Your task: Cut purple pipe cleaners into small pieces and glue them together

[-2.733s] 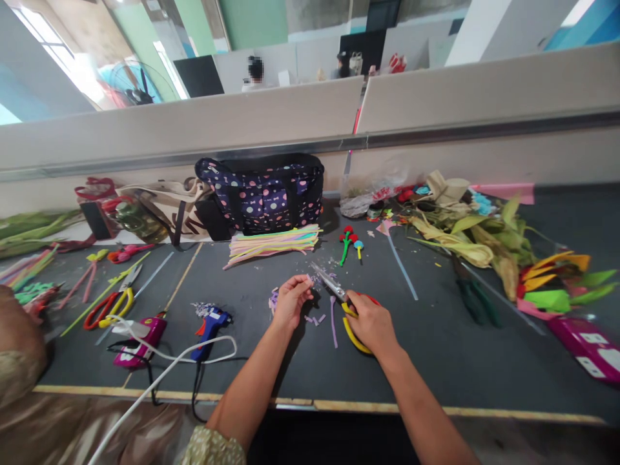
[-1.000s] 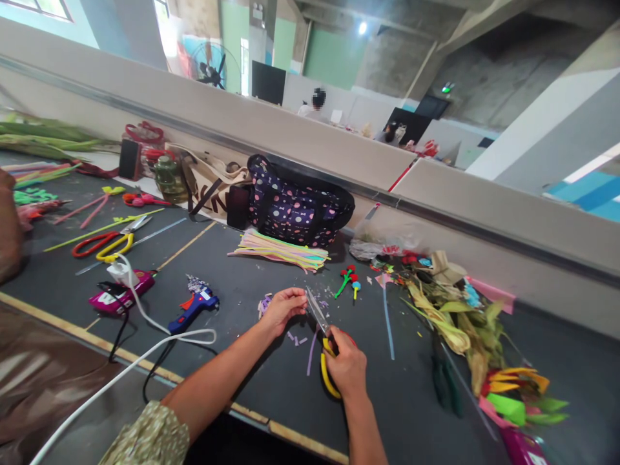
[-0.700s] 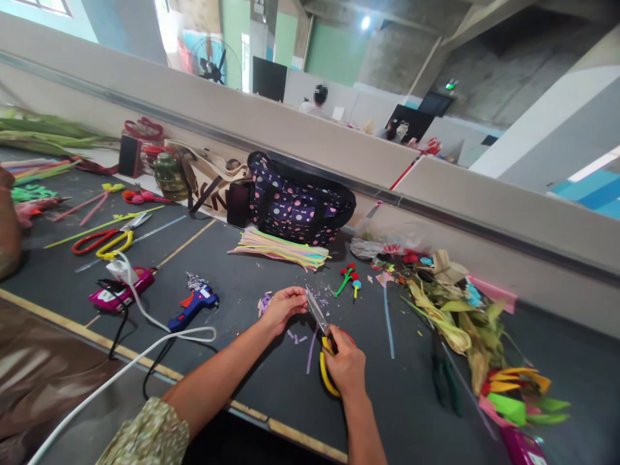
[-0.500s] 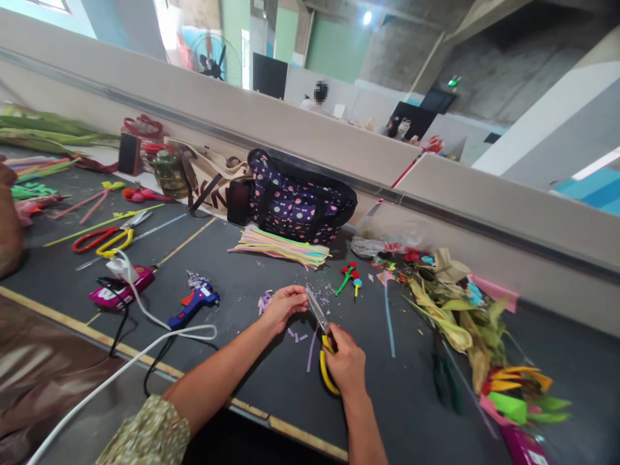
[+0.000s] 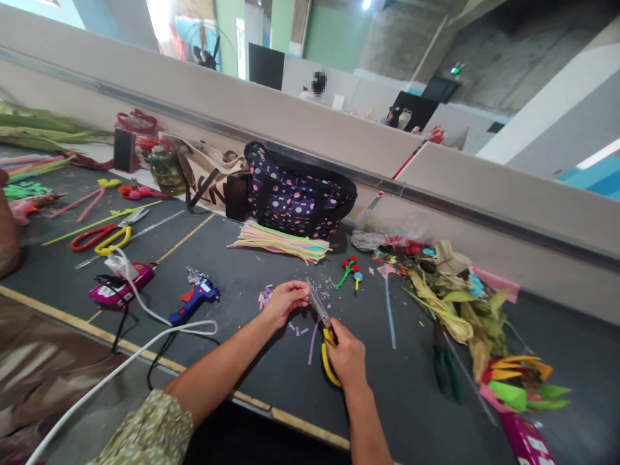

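My right hand (image 5: 347,352) grips a pair of scissors (image 5: 318,305) with yellow handles, the blades pointing up and left. At the blade tips, my left hand (image 5: 289,301) has its thumb and fingers pinched together; whatever small piece it holds is too small to make out. Purple scraps (image 5: 298,330) lie on the dark table below the hands, with a small purple heap (image 5: 265,296) beside my left hand. A thin purple strip (image 5: 314,341) rests near the scissor handles.
A blue glue gun (image 5: 196,302) and a magenta power strip (image 5: 126,284) with a white cable lie left. Behind are pastel pipe cleaners (image 5: 281,242) and a patterned bag (image 5: 298,194). Dried husks (image 5: 445,316) and pliers (image 5: 446,371) lie right. Another person's arm (image 5: 7,226) shows at left.
The view has shifted very slightly. Both hands stay almost in place, with the scissor blades still at the left fingertips.
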The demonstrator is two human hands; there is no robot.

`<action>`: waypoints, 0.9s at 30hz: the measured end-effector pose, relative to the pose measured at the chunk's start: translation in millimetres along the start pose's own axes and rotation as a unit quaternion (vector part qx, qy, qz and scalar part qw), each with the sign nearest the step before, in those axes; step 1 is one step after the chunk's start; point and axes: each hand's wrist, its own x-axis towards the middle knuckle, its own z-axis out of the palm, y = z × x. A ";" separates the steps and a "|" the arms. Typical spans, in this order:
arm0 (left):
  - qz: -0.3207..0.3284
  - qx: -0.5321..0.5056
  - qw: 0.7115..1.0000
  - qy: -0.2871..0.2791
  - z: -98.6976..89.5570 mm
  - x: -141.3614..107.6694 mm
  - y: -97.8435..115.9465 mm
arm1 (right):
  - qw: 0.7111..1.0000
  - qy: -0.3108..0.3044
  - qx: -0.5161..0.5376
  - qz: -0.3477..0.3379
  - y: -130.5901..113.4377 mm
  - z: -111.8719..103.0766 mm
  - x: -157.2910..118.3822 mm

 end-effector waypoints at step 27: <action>0.011 -0.056 0.998 -0.018 -2.6 -0.6 5.4 | 1.000 0.018 -0.005 0.017 10.0 -2.1 0.9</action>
